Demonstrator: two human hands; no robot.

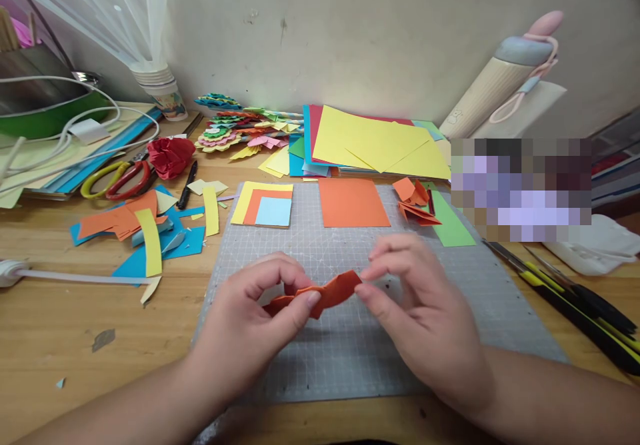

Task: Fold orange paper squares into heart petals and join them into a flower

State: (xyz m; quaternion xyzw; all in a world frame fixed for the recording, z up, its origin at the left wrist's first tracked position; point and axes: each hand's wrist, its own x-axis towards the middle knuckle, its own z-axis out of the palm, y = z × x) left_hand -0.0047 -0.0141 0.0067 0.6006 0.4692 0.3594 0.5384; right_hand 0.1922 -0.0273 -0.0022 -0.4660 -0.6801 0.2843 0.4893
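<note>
Above the grey cutting mat [350, 372], my left hand [260, 305] pinches a folded orange paper piece [337, 292] between thumb and fingers. The thumb and index finger of my right hand [425, 305] close on the right tip of that same piece. Behind my hands, an orange square [354, 203] lies flat at the mat's back edge. Left of it is a stack of yellow, orange and light blue squares [273, 211]. Folded orange pieces [417, 202] rest to the right, beside a green paper strip [453, 218].
Paper scraps [163, 232], scissors [120, 177] and a black pen [188, 185] lie left. Coloured sheets [375, 138] and paper flowers [245, 128] are behind. A cutter [575, 305] is at right, below a bottle [490, 85]. A cup [163, 92] holds clear sticks.
</note>
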